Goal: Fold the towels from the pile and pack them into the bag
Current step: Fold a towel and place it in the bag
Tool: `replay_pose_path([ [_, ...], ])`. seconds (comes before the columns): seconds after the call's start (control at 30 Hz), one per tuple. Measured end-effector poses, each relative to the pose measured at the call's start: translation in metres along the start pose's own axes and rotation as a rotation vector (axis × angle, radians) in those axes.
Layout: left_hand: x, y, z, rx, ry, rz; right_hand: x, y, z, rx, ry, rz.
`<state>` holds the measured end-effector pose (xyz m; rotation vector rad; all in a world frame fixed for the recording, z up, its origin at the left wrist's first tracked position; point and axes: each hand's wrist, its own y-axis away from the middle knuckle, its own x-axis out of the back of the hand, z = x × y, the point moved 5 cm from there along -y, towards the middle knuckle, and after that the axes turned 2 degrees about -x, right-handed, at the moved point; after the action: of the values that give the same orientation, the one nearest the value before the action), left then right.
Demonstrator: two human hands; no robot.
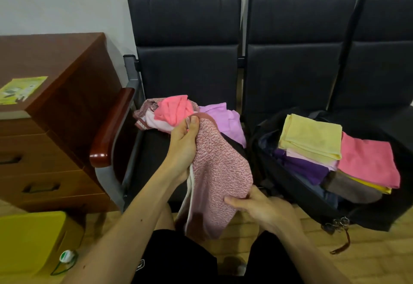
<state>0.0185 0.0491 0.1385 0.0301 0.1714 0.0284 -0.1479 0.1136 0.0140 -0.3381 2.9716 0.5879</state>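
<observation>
A speckled pink towel (218,172) hangs between both hands over the front of the left seat. My left hand (184,144) pinches its upper edge. Lower down, my right hand (257,207) grips its bottom right corner. Behind them, a pile of loose towels (176,110) lies on the seat, with a coral one on top and a lilac one (223,116) to its right. An open black bag (279,185) rests on the middle seat. Folded towels lie in it: a yellow one (310,138), a pink one (368,163), and purple and brown ones beneath.
A row of dark padded chairs (185,37) stands against the wall, with a wooden armrest (111,127) at the left. A brown drawer cabinet (44,127) stands further left. A yellow box (29,239) sits on the wooden floor at bottom left.
</observation>
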Motion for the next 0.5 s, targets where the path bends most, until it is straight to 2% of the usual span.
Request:
replay_pose_path([
  [0.1, 0.013, -0.009, -0.006, 0.065, -0.005, 0.076, -0.003, 0.004, -0.002, -0.019, 0.053, -0.029],
  [0.23, 0.068, -0.039, -0.031, 0.223, 0.075, 0.332, -0.012, 0.011, -0.050, 0.020, -0.087, -0.143],
  [0.27, 0.074, -0.041, -0.042, 0.285, 0.130, 0.323, -0.016, 0.013, -0.066, 0.045, -0.126, -0.166],
  [0.33, 0.069, -0.040, -0.063, 0.383, 0.228, 0.204, -0.022, 0.015, -0.090, 0.071, -0.184, -0.180],
  [0.5, 0.046, -0.008, -0.096, 0.491, 0.508, -0.014, -0.027, 0.015, -0.121, 0.139, -0.285, -0.101],
])
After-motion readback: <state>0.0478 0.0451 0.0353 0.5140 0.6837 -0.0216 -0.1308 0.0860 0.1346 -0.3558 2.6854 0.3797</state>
